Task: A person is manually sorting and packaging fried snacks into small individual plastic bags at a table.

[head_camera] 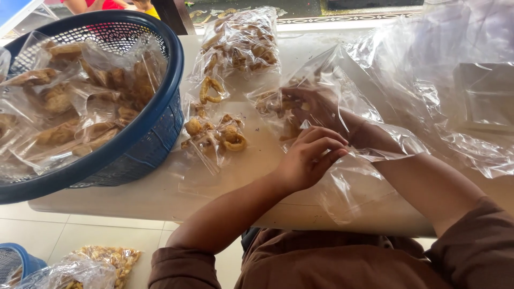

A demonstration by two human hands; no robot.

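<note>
– Where were the hands when you looked over?

– The right hand (313, 107) was down inside a clear bag (342, 176) lying on the desk (160, 192), fingers curled among the fried snacks (278, 104) at its far end. Through the plastic I couldn't tell whether that grip had closed on any. The left hand (310, 155) was at the bag's mouth, thumb and fingers pinched on the film, holding it open around the other wrist.

– How would you have done that well?

– I'd say keep the mouth pinched high and slack so the wrist slid freely, and move the pieces gently; they looked brittle, and thin film like that would tear on a sharp crust.

– Much room to work in?

– Not a lot. A filled pack (214, 134) lay just left of the bag, another pack (241, 40) beyond it near the far edge. A blue basket (160, 128) heaped with more packs sat at the left, and its bottom looked to hang over the near edge. To the right a big heap of loose plastic (455, 96) crowded close. The bare strip was the near part of the desk, in front of the person's chest.

– Anything off the desk?

– More packs (107, 262) on the tiled floor (107, 230) below, beside a second blue basket (16, 262)
</note>
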